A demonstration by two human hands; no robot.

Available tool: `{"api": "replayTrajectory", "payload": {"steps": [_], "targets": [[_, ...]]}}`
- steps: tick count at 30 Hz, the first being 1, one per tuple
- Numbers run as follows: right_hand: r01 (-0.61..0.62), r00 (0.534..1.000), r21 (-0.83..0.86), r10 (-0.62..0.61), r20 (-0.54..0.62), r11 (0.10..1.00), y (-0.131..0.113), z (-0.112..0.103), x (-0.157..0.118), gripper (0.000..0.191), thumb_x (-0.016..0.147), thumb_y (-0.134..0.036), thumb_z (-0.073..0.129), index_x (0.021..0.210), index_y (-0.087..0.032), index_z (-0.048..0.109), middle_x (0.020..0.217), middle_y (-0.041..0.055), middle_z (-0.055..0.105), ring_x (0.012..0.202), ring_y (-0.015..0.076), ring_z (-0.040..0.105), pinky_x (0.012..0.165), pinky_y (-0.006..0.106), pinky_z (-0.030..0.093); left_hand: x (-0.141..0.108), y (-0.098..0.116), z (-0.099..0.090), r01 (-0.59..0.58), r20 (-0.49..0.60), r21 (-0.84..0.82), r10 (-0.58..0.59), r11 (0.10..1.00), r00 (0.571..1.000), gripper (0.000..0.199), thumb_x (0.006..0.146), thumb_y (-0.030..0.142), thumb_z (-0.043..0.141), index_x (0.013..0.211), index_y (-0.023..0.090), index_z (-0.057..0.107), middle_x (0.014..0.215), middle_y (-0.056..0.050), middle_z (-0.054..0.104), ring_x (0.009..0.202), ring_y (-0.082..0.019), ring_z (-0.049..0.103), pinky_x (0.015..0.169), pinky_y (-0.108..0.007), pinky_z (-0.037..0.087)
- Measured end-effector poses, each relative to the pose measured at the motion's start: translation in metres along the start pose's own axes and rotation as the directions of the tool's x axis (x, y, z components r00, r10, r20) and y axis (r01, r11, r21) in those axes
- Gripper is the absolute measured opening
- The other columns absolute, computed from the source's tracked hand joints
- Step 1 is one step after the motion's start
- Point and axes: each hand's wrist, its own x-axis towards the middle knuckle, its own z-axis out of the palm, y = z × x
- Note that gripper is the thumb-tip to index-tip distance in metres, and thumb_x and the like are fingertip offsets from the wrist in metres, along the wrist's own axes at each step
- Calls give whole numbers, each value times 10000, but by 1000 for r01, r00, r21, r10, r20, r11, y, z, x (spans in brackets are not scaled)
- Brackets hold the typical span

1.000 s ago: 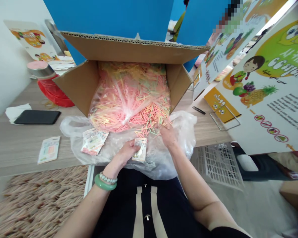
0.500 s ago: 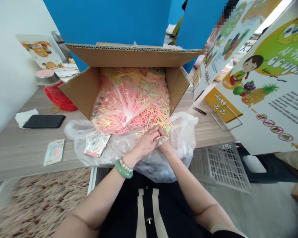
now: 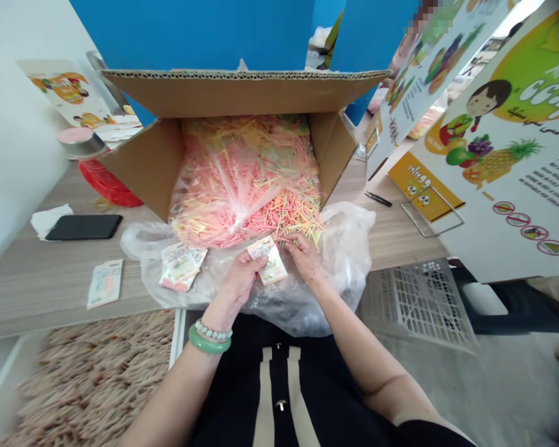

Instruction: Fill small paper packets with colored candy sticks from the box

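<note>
left hand (image 3: 240,277): small packet (image 3: 269,260) pinched, frame centre
right hand (image 3: 306,256): fingers curled among coloured sticks (image 3: 291,217), grip unclear

A black phone (image 3: 84,226) lies on the wooden table (image 3: 37,279), with a white tissue (image 3: 46,218) touching its far left end. Behind the phone stands a red container (image 3: 107,183). Nearer than the phone lies a single printed packet (image 3: 105,283). Well right of the phone, black tweezers (image 3: 378,198) lie beside a yellow card (image 3: 422,189).

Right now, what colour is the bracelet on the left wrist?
Green bracelet, beside a string of pale beads; head view.
</note>
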Motion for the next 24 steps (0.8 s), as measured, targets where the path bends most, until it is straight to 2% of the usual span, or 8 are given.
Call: {"api": "replayTrajectory", "payload": {"steps": [3, 5, 7, 11, 16, 18, 20, 24], "targets": [[45, 998, -59, -42, 56, 997, 5, 5, -1, 253, 883, -308, 544, 1087, -271, 688, 1155, 47, 724, 1136, 245, 643, 1041, 433, 474, -4, 0, -2, 35, 11, -14, -35, 999, 999, 420, 544, 274, 938, 904, 144, 765, 827, -49, 775, 717, -192, 693, 696, -315, 572], [46, 999, -55, -44, 31, 997, 6, 7, -1, 293, 872, -309, 552, 1134, -272, 679, 1226, 56, 712, 1200, 249, 625, 1077, 442, 460, -5, 1, -3, 37, 26, -3, -37, 999, 999, 421, 563, 291, 932, 922, 149, 764, 843, -44, 778, 721, -188, 695, 685, -307, 574], [-16, 999, -5, 16, -34, 1000, 4, 6, -1, 295, 883, -344, 560, 1152, -279, 662, 1170, 49, 731, 1136, 241, 653, 1016, 433, 506, -5, 2, -4, 41, 47, 24, -42, 999, 998, 429, 569, 312, 928, 931, 148, 765, 851, -44, 780, 716, -186, 691, 673, -308, 573], [-194, 965, 202, 224, -139, 960, -6, -1, 4, 301, 883, -439, 586, 1139, -281, 612, 954, 14, 763, 866, 222, 688, 697, 359, 573, -2, 1, -4, 4, 56, 107, -10, 994, 998, 416, 568, 359, 922, 885, 135, 772, 814, -49, 772, 688, -177, 667, 672, -310, 554], [-159, 956, 333, 229, -185, 930, -15, -10, 15, 198, 822, -407, 625, 941, -261, 565, 887, 20, 771, 843, 230, 710, 815, 412, 570, 2, 0, -1, -25, 57, 186, 14, 982, 998, 348, 541, 351, 923, 752, 138, 746, 702, -18, 716, 611, -149, 605, 619, -290, 499], [-183, 958, 257, 231, -169, 949, -14, -12, 16, 183, 826, -393, 616, 955, -269, 578, 902, 21, 771, 867, 246, 713, 842, 438, 563, 4, -2, 0, -41, 63, 199, 29, 979, 998, 324, 558, 346, 910, 744, 144, 738, 687, -4, 696, 589, -137, 577, 591, -278, 471], [-170, 972, 89, 181, -147, 981, -11, -15, 14, 178, 841, -368, 602, 993, -279, 626, 959, 27, 769, 923, 263, 704, 871, 452, 548, 6, -5, -2, -70, 88, 221, 51, 973, 995, 308, 601, 360, 882, 768, 145, 738, 699, -6, 693, 593, -137, 564, 585, -273, 456], [-41, 996, -123, 31, -86, 992, -7, -19, 9, 215, 873, -309, 551, 1043, -304, 682, 1078, 24, 746, 992, 271, 679, 887, 441, 520, 8, -10, -6, -141, 140, 326, 100, 935, 985, 275, 712, 395, 789, 814, 149, 724, 751, -26, 702, 667, -162, 583, 641, -286, 467]]}}
